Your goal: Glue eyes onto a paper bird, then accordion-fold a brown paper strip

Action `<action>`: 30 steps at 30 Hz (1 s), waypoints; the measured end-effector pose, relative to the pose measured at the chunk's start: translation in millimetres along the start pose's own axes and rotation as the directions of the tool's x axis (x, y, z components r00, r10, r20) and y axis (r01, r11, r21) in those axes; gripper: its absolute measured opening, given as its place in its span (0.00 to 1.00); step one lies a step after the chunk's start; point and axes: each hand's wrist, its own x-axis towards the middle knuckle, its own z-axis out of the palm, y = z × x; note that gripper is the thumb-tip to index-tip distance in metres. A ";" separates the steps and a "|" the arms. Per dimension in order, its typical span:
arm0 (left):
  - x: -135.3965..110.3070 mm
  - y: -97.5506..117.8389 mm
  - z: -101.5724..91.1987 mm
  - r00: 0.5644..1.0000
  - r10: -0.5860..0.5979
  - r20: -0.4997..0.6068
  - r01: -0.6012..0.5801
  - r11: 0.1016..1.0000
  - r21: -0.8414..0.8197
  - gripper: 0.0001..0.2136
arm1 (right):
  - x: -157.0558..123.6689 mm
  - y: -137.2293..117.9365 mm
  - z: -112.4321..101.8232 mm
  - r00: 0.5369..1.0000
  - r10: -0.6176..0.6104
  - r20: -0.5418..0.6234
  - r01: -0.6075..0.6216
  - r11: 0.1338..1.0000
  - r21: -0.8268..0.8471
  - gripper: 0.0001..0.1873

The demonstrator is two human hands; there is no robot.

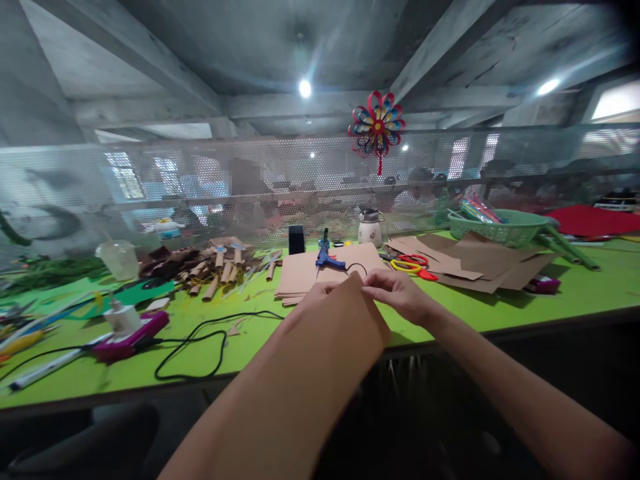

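A brown card sheet (320, 367) slants up through the foreground, in front of the table edge, its upper corner between two bare hands. The right hand (397, 293) pinches the edge near that corner, thumb and fingers together on it. The left hand (325, 288) is mostly hidden behind the sheet; whether its fingers grip cannot be told.

Beyond, on a lime-green table (270, 340), a black cable (223, 333) loops at left near a purple power strip (131, 337). A blue glue gun (327, 259) rests on a card stack (295, 277); red- and yellow-handled scissors (413, 267) lie just right. Farther back are a black smartphone (297, 240) and a green plastic basket (510, 230). Behind the table runs a perforated screen (300, 167), with a multicoloured flower ornament (377, 127) hanging above.
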 end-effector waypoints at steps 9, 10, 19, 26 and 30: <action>2.4 -19.7 5.9 0.913 0.015 0.407 0.101 0.960 -0.262 0.19 | 35.5 36.0 -21.5 0.891 0.255 0.376 -0.045 0.873 -0.486 0.12; 2.2 -20.6 7.1 0.912 0.012 0.409 0.079 0.976 -0.204 0.18 | 37.8 43.0 -19.4 0.893 0.249 0.376 -0.038 0.873 -0.487 0.13; 4.2 -31.5 9.2 0.937 0.005 0.350 -0.032 0.997 0.072 0.12 | 14.9 69.8 -8.1 0.988 0.045 0.151 0.045 0.838 -0.544 0.09; 3.3 -32.2 7.3 0.943 0.074 0.325 -0.098 0.994 0.058 0.11 | 0.9 66.2 -14.4 0.997 0.065 0.029 -0.038 0.830 -0.557 0.07; 1.9 -37.0 4.4 0.939 0.044 0.342 -0.072 0.995 0.071 0.12 | 1.0 66.8 -12.9 0.995 0.075 0.064 -0.026 0.826 -0.563 0.08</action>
